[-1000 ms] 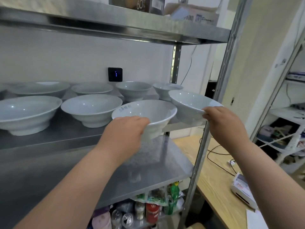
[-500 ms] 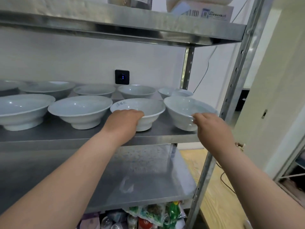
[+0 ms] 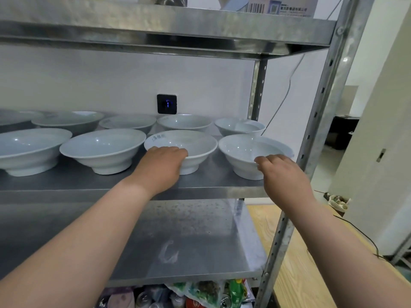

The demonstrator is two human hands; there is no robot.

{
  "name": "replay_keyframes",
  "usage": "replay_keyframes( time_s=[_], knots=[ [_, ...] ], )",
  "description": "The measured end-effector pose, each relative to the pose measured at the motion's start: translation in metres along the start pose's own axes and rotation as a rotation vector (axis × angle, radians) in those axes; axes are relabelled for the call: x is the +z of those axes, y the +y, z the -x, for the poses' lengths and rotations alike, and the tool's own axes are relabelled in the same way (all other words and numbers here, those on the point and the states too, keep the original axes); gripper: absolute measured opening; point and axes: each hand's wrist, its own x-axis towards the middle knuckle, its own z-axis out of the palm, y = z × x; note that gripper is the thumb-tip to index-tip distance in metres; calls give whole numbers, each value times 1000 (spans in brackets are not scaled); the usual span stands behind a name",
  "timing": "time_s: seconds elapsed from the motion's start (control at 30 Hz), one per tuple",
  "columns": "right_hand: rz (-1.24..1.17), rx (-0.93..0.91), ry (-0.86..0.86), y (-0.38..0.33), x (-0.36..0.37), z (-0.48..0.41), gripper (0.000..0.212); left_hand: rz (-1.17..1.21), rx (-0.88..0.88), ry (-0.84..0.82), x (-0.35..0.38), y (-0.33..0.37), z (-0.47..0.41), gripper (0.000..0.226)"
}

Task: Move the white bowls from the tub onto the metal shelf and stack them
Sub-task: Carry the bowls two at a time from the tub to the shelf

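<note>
White bowls (image 3: 102,147) stand upright, unstacked, on the metal shelf (image 3: 211,183).
Two rows, near and far; the lettered bowl (image 3: 189,145) sits just left of the end bowl (image 3: 242,152) at the near right.

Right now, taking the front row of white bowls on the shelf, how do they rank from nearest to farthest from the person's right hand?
1. The rightmost bowl, held at its rim by the right hand.
2. The marked bowl, next to the left, under the left hand.
3. The middle-left bowl, further left.
4. The leftmost bowl, at the picture's left edge.
</note>
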Motion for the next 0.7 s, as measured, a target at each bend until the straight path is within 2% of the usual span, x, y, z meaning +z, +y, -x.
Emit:
replay_keyframes(
  time_s=[0.1,0.27,0.33,0.43,0.5,0.57,0.63,0.7],
  knots=[
    [18,5,-19,1,1,-4,40,-4,-5,-27,2,5,-5,14],
    [46,-13,-41,-3,0,-7,28,96,1,-55,-1,8,-2,29],
    [44,-11,-35,-6,0,-8,25,112,37,46,-7,0,6,41],
    [-10,1,9,-13,1,-10,46,-20,-85,155,-20,-30,22,59],
    [-32,-16,23,-19,3,-12,54,-117,-266,89,-28,-53,36,55],
    [-46,-32,14,-24,6,-14,55,-167,-374,-41,-30,-71,46,46],
    [-49,-41,0,-25,9,-16,59,-153,-404,-160,-31,-83,54,52],
    [-45,-46,-16,-24,10,-17,63,-121,-392,-130,-33,-92,61,61]
  ],
)
